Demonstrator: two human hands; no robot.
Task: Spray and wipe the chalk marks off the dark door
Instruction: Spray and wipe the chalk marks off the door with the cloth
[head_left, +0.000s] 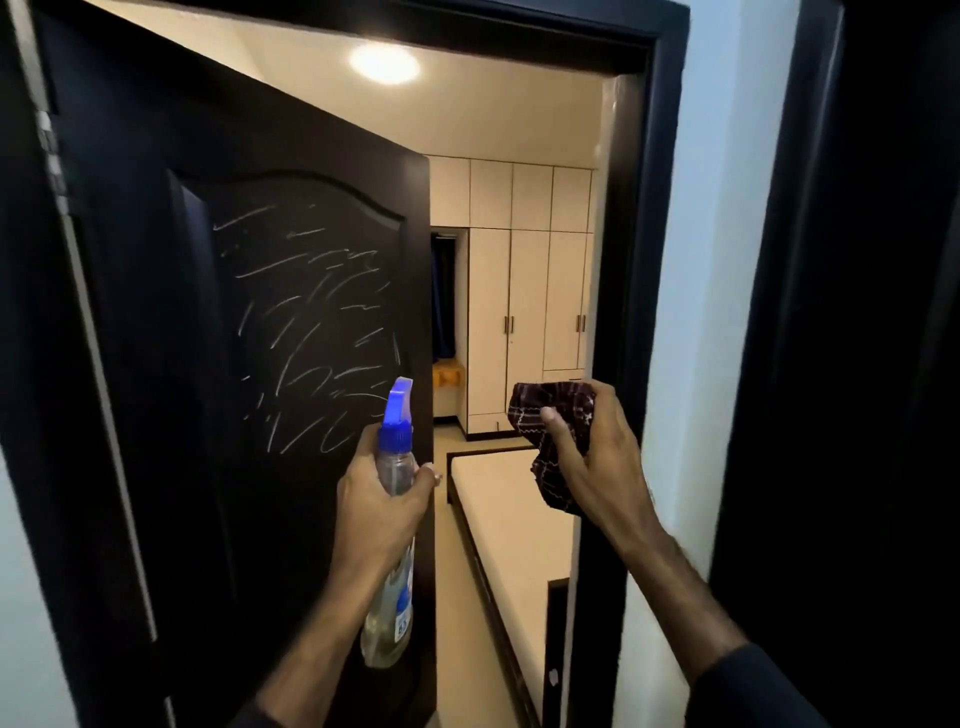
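Spray bottle (393, 467) gripped in left hand (379, 499), cloth (558, 421) bunched in right hand (597, 462), beside chalk marks (311, 322).

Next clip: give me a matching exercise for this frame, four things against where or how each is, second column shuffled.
Things:
1. spray bottle
2. cloth
3. chalk marks
4. ceiling light

States:
A. scrawled on the dark door panel
B. gripped in the left hand
C. lit, in the room beyond
D. bunched in the right hand

Pairs: 1-B, 2-D, 3-A, 4-C
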